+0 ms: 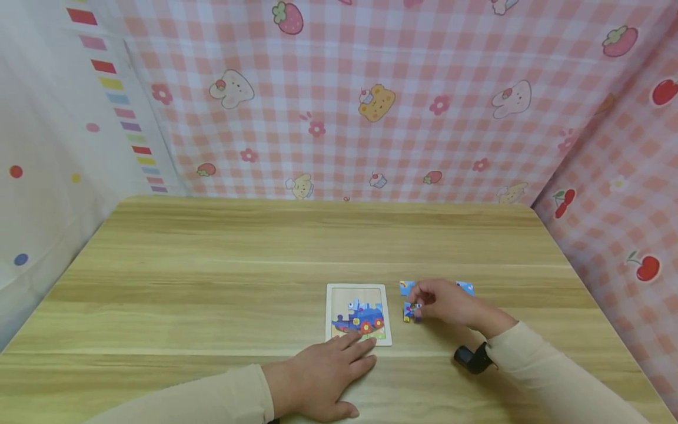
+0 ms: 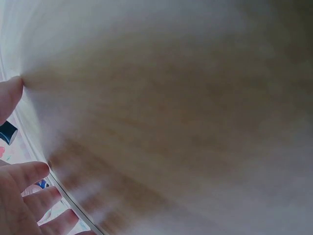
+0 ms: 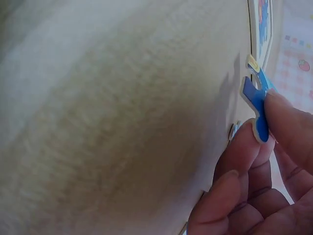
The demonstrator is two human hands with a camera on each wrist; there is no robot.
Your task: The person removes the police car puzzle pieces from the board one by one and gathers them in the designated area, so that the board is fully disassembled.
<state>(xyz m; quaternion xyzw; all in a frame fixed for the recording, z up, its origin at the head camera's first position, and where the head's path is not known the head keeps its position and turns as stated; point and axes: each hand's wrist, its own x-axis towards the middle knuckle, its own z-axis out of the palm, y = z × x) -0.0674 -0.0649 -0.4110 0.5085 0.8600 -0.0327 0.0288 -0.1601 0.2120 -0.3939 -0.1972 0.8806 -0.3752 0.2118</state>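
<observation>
A jigsaw board (image 1: 329,315) with a pale frame lies on the table, its picture of a blue train with red wheels partly filled in. Bare wood shows across its upper part and left side. My left hand (image 1: 325,374) lies with straight, spread fingers over the board's near edge, fingertips on the frame. To the right of the board, my right hand (image 1: 445,303) pinches a blue puzzle piece (image 3: 261,105) with a yellow end between thumb and forefinger. The piece is tilted on edge in the right wrist view, its knob pointing down.
Another blue piece (image 1: 406,287) lies just beyond the right fingertips, and a further light-blue piece (image 1: 465,288) shows behind the right hand. A black wrist camera (image 1: 473,358) hangs below the right sleeve. Patterned curtains (image 1: 339,118) stand along the wooden table's (image 1: 212,247) far side and sides.
</observation>
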